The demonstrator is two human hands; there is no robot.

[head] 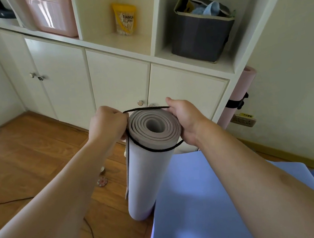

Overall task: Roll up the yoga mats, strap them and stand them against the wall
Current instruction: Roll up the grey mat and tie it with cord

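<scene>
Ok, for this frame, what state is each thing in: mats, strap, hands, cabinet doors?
Grey mat: rolled, upright on floor, outer flap loose.
Black strap: looped round grey mat's top, not tight.
Left hand: grips strap.
Right hand: holds strap beside the roll.
Pink mat: rolled, strapped, standing against wall.
Blue mat: unrolled.
Cabinet doors: closed.

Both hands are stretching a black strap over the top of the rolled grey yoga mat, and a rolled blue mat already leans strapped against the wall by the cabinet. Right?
Not quite. In the head view the strapped, rolled foam mat against the wall is pink, not blue. The flat blue foam mat lies unrolled. Otherwise right: left hand and right hand stretch the thin black strap over the rolled grey yoga mat.
</scene>
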